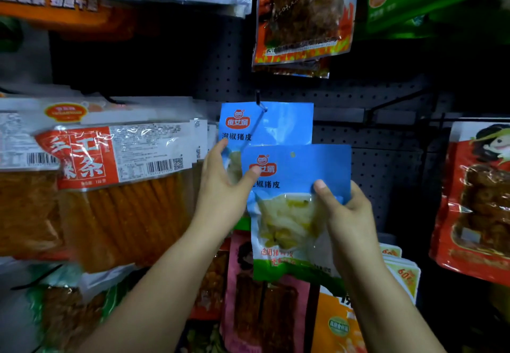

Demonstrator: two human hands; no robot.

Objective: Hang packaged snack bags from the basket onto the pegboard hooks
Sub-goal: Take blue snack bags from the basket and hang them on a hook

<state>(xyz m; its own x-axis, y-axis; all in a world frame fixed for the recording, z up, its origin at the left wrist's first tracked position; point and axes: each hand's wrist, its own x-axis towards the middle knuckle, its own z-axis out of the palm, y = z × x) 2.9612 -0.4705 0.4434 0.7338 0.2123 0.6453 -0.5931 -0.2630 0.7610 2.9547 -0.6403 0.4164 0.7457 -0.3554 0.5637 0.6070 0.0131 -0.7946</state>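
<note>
A blue snack bag (287, 123) with a red logo hangs on a dark peg hook (259, 100) of the black pegboard (386, 165). In front of it and lower, I hold a second identical blue bag (298, 176) with pale yellow contents; its hang hole sits below the hook's tip. My right hand (347, 214) grips this bag's right edge, thumb on the front. My left hand (223, 184) pinches its left upper edge, thumb over the logo, with fingers reaching up to the hanging bag's left side. The basket is out of view.
Large orange-and-red stick snack packs (118, 184) hang close on the left. Red bags (474, 201) hang at the right, a flame-printed bag (300, 16) above, pink and orange bags (265, 297) below. An empty hook arm (392, 104) juts out to the right of the blue bags.
</note>
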